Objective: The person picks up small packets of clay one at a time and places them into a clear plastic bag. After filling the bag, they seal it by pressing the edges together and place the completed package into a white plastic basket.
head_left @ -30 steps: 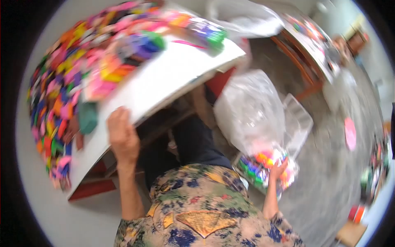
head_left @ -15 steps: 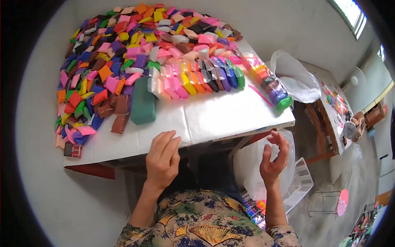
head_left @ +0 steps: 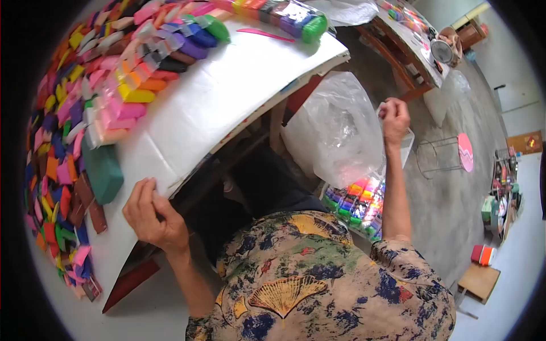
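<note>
My right hand (head_left: 394, 120) is out to the right of the table, closed, its fingertips pinching the edge of a large clear plastic bag (head_left: 335, 125). That bag hangs beside the table over bundles of multicoloured packets (head_left: 358, 204). At the table's front edge is my left hand (head_left: 156, 219), fingers loosely bent and apart, nothing in it. Nearest to it on the white tabletop (head_left: 187, 131) stands a dark green block (head_left: 102, 170). Beyond that lies a row of wrapped coloured packets (head_left: 136, 94), resembling modelling clay.
A large heap of loose coloured packets (head_left: 62, 165) covers the table's left side. A wrapped multicolour bundle (head_left: 278, 17) and a pink strip (head_left: 264, 34) lie near the far corner. A white basket (head_left: 407, 146) is behind my right arm. A pink-topped stool (head_left: 465, 152) stands on the floor.
My view has swung to the right. My right hand has reached outward and closed on the plastic bag's edge. My left hand stays near the table edge, holding nothing.
</note>
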`<state>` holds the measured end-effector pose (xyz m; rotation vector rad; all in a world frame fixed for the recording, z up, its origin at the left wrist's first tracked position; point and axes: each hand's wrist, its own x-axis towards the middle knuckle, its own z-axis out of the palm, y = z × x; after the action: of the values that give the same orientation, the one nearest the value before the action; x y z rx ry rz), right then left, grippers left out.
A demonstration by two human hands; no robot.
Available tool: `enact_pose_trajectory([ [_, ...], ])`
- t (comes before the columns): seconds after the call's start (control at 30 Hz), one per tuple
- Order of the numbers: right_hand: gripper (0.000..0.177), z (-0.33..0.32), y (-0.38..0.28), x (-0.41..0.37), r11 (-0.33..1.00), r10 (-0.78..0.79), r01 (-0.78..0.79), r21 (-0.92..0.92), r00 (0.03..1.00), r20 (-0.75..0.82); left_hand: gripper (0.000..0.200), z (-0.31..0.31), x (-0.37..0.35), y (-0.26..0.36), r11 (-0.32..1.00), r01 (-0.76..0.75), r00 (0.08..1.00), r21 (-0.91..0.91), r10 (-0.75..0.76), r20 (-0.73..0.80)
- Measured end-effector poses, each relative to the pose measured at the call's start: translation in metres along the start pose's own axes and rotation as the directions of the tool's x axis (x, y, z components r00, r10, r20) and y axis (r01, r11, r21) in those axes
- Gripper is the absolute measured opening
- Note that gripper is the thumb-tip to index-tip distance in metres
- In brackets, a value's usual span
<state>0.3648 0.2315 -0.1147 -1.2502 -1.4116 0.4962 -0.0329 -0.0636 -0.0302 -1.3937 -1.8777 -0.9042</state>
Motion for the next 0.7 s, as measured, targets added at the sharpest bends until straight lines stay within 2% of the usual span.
enact_pose_trajectory([
  [0.03,0.017,-0.005,0.047,-0.009,0.994,0.014,-0.003,-0.113,0.995,0.097,0.024,0.007,-0.001,-0.002,0.999,-0.019,0.998,0.048,0.022,-0.052],
  [0.1,0.015,-0.007,0.132,-0.044,0.931,0.188,-0.102,-0.35,0.957,0.22,0.024,0.019,0.0,-0.004,0.989,-0.049,0.99,0.138,0.066,-0.127],
  [0.17,0.018,-0.001,0.191,-0.075,0.815,0.462,-0.227,-0.533,0.809,0.362,0.024,0.025,-0.004,-0.008,0.984,-0.059,0.981,0.17,0.088,-0.171],
  [0.23,0.027,0.009,0.208,-0.105,0.694,0.445,-0.064,-0.717,0.821,0.358,0.027,0.027,-0.003,-0.006,0.976,-0.06,0.979,0.21,0.098,-0.177],
  [0.33,0.045,0.021,0.231,-0.13,0.626,0.235,0.224,-0.747,0.859,0.455,0.027,0.03,-0.005,-0.008,0.968,-0.069,0.974,0.242,0.118,-0.195],
  [0.43,0.055,0.025,0.248,-0.131,0.503,0.488,0.274,-0.82,0.693,0.531,0.026,0.031,-0.005,-0.012,0.956,-0.09,0.969,0.279,0.148,-0.196],
  [0.53,0.052,0.023,0.261,-0.137,0.443,0.652,0.217,-0.87,0.588,0.479,0.026,0.032,-0.006,-0.013,0.948,-0.099,0.965,0.301,0.165,-0.204],
  [0.63,0.043,0.026,0.272,-0.142,0.445,0.707,0.221,-0.868,0.508,0.492,0.027,0.031,-0.006,-0.014,0.944,-0.104,0.966,0.312,0.171,-0.196],
  [0.7,0.036,0.03,0.28,-0.139,0.447,0.657,0.318,-0.836,0.518,0.548,0.028,0.032,-0.005,-0.013,0.948,-0.107,0.966,0.301,0.171,-0.194],
])
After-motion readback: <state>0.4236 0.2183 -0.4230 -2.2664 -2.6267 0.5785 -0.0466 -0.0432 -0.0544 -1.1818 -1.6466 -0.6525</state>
